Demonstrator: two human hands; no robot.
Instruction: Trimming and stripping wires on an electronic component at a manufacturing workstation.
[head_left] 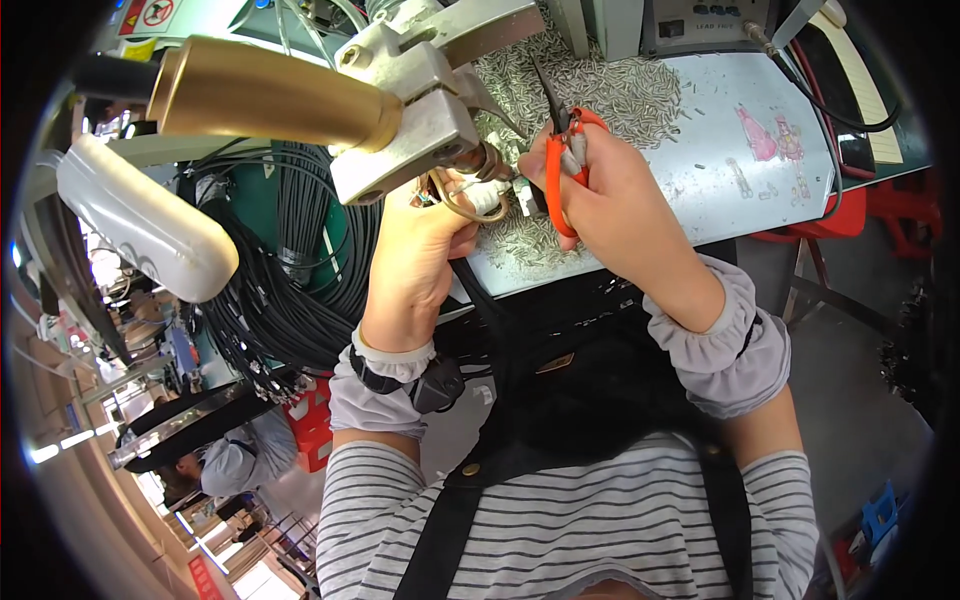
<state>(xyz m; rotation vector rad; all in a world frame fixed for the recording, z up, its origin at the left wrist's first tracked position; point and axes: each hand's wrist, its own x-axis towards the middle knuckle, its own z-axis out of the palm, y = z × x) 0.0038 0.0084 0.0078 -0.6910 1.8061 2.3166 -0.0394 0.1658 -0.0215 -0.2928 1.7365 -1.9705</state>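
My right hand [630, 205] is wrapped around pliers with orange handles [555, 192]; their thin dark jaws point up and away from me. Close by on the left, the fingers of my left hand [412, 245] are curled together beneath a metal clamp fixture [410, 145], which partly hides them. What they pinch cannot be made out. A thin beige cable loops past those fingertips. Small white and dark parts lie between my two hands. Many tiny silver pins [630, 95] are spread over the pale work surface [715, 190] around and beyond my hands.
A gold-coloured cylinder [270, 95] and a white lamp-like housing [150, 220] overhang the left. Coiled black cables [270, 310] lie below them. A grey box with a plugged-in lead [705, 25] stands at the back right. Another person [245, 460] is at the lower left.
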